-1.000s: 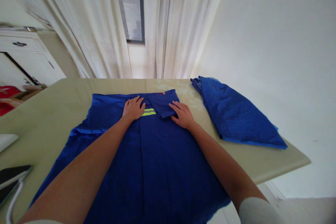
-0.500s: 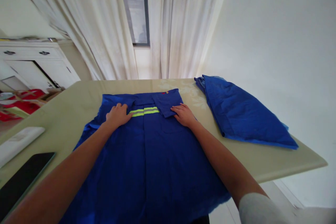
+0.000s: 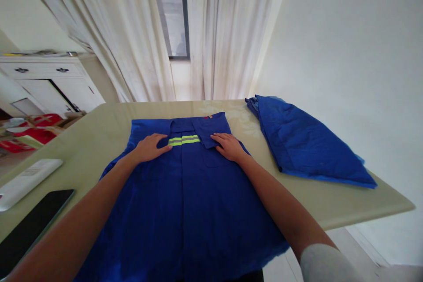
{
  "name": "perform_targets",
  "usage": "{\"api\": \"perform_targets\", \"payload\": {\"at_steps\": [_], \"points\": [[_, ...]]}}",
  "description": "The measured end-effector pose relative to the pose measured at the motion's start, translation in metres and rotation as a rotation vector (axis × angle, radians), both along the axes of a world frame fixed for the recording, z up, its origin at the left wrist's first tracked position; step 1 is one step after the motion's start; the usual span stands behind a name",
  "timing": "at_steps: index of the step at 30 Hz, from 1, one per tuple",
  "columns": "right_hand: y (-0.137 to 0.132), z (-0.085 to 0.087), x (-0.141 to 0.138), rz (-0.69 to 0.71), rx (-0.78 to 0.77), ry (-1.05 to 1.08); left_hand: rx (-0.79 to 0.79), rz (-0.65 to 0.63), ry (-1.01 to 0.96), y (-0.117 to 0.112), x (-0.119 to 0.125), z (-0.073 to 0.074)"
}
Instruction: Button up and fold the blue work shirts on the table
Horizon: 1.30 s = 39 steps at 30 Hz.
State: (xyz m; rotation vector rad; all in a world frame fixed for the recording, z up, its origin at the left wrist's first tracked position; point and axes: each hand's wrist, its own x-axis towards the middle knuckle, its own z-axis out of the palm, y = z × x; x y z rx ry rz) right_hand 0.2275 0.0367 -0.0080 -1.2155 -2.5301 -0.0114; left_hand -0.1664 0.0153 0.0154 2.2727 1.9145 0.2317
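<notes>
A blue work garment [image 3: 185, 202] with a yellow-green reflective stripe [image 3: 184, 140] lies spread on the pale table [image 3: 99, 128] in front of me. My left hand [image 3: 149, 147] rests flat on the cloth left of the stripe, fingers stretched out. My right hand [image 3: 228, 146] lies flat on the cloth right of the stripe, fingertips at the edge of a folded-over flap [image 3: 213, 126]. Neither hand holds anything.
A second folded blue garment [image 3: 304, 145] lies at the table's right side. A white remote [image 3: 26, 176] and a dark tablet [image 3: 31, 224] sit at the left edge. White curtains [image 3: 132, 31], a window and a white cabinet [image 3: 42, 83] stand behind the table.
My left hand slid left across the cloth from the stripe's middle, then back a little to the right. My right hand stayed by the flap. The view shifted to the left.
</notes>
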Motion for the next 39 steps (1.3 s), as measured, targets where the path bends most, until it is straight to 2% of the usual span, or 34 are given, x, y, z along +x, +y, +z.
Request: {"api": "perform_targets", "payload": {"at_steps": [3, 6, 7, 9, 10, 12, 14, 15, 17, 19, 25, 30, 32, 37, 39], "points": [[0.001, -0.002, -0.001, -0.010, -0.016, -0.002, -0.045, -0.017, 0.080, -0.016, -0.017, -0.014], [0.004, 0.000, -0.009, -0.119, -0.071, 0.060, 0.002, -0.035, 0.043, -0.022, -0.024, -0.016], [0.005, 0.001, -0.014, -0.208, -0.086, 0.107, 0.025, 0.003, 0.027, -0.022, -0.022, -0.013], [0.008, 0.004, -0.023, -0.371, -0.085, 0.212, 0.083, 0.159, -0.002, -0.020, -0.014, -0.006], [0.008, 0.004, -0.028, -0.391, -0.076, 0.243, 0.117, 0.238, -0.017, -0.019, -0.008, -0.003], [0.008, 0.005, -0.035, -0.269, -0.062, 0.219, 0.169, 0.285, -0.031, -0.019, 0.004, 0.000], [0.005, 0.004, -0.039, -0.087, -0.068, 0.122, 0.166, 0.185, 0.000, -0.021, 0.014, -0.003], [0.003, 0.003, -0.040, -0.039, -0.069, 0.084, 0.148, 0.128, 0.032, -0.023, 0.017, -0.006], [-0.001, 0.002, -0.041, -0.056, -0.049, 0.076, 0.122, 0.081, 0.089, -0.026, 0.019, -0.013], [-0.002, 0.003, -0.041, -0.129, -0.021, 0.133, 0.127, 0.092, 0.110, -0.029, 0.020, -0.019], [0.009, 0.002, -0.046, -0.202, -0.044, 0.263, 0.238, 0.096, 0.104, -0.033, 0.024, -0.033], [0.010, 0.000, -0.051, -0.024, 0.011, 0.181, 0.271, 0.083, 0.105, -0.033, 0.026, -0.037], [0.008, -0.001, -0.051, -0.101, 0.064, 0.156, 0.273, 0.075, 0.099, -0.033, 0.026, -0.037], [0.014, 0.000, -0.049, -0.438, 0.085, 0.108, 0.271, 0.075, 0.097, -0.033, 0.026, -0.037], [0.019, 0.000, -0.049, -0.503, 0.093, 0.124, 0.274, 0.074, 0.084, -0.034, 0.027, -0.036]]}}
